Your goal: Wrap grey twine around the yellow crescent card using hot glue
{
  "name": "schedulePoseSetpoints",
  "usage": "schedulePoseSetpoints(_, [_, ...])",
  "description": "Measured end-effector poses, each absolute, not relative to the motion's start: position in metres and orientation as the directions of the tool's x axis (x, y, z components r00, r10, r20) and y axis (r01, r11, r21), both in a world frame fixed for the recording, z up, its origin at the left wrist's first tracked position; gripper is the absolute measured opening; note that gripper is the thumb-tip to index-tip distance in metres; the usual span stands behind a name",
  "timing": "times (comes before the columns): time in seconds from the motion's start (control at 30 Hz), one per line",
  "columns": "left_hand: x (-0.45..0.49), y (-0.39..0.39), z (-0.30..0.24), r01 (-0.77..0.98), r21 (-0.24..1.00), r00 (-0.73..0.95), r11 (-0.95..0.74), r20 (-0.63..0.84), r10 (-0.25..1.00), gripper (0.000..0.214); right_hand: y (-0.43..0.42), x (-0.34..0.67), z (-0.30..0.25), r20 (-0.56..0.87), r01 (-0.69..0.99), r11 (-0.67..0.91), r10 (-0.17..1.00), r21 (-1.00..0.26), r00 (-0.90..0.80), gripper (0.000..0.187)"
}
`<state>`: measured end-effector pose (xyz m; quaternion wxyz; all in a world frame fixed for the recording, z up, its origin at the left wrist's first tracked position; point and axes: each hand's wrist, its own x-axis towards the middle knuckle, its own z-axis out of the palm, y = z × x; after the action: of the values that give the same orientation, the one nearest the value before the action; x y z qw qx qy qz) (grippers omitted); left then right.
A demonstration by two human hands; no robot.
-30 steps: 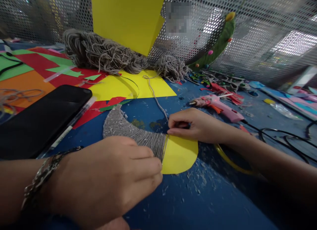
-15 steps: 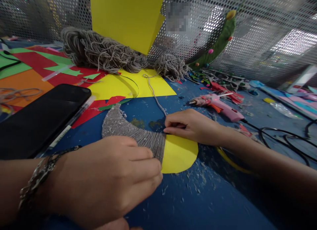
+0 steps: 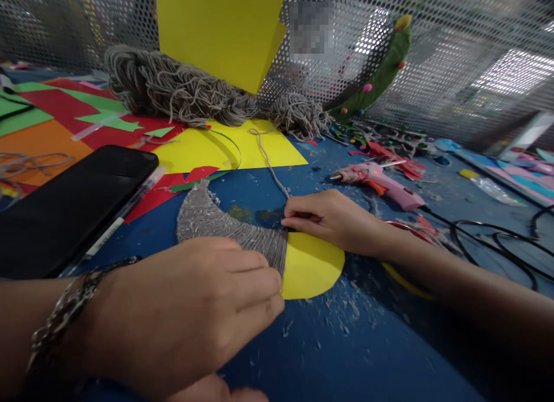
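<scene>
A yellow paper crescent (image 3: 311,266) lies on the blue table (image 3: 355,356), most of it wrapped in grey yarn (image 3: 225,226). My left hand (image 3: 190,315), with a bracelet at the wrist, presses down on the near edge of the wrapped part, fingers curled together. My right hand (image 3: 333,217) pinches the grey yarn strand (image 3: 270,165) at the far edge, where the wrapping meets bare yellow paper. The strand runs back to a yarn pile (image 3: 186,93).
A black phone (image 3: 73,205) and a pen (image 3: 125,211) lie at the left on coloured paper sheets (image 3: 56,125). A pink glue gun (image 3: 381,182) with a black cable (image 3: 489,240) sits right of my hand. A yellow card (image 3: 220,32) leans on the perforated metal screen (image 3: 454,61).
My right hand has slid a little to the left along the far edge with the strand. My left hand has stayed pressed on the crescent.
</scene>
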<state>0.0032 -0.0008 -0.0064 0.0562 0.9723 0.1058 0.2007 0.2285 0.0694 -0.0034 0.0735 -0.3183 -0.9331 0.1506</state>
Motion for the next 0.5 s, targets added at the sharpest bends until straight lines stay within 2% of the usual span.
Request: schedulePoseSetpoints(0.5, [0.0034,-0.0025,-0.0069,0.214,0.260,0.894,-0.942,0.335,0.296,0.036,0.0628,0.2228,-0.0025,0.012,0.644,0.728,0.664,-0.236,-0.747,0.025])
